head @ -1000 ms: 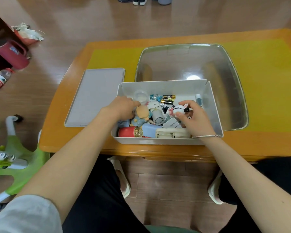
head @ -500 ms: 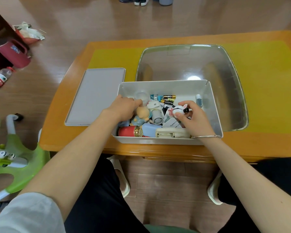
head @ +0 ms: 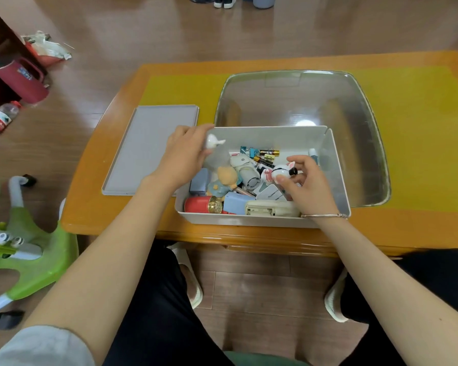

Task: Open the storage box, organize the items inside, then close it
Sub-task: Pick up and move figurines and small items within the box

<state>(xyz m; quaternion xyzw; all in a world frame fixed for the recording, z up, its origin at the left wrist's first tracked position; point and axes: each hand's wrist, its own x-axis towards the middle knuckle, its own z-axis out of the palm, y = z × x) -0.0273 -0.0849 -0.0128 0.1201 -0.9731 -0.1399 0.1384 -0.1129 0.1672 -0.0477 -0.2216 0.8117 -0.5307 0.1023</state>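
White plastic, the storage box (head: 339,180) sits open at the near edge of the orange wooden table (head: 95,207), its grey lid (head: 148,149) lying flat just to its left. Inside is a jumble: a red can (head: 198,204) at the near left, a pale blue case (head: 236,204), a cream device (head: 270,208), a small doll (head: 224,180), batteries (head: 269,153) toward the back. The left hand (head: 183,154) is over the box's far left corner, fingers pinching a small white figurine (head: 213,142) (blurred). The right hand (head: 307,186), inside the box, grips a white, black-marked toy (head: 282,171). Behind the box lies a large clear tray (head: 368,114) on a yellow mat (head: 421,128).
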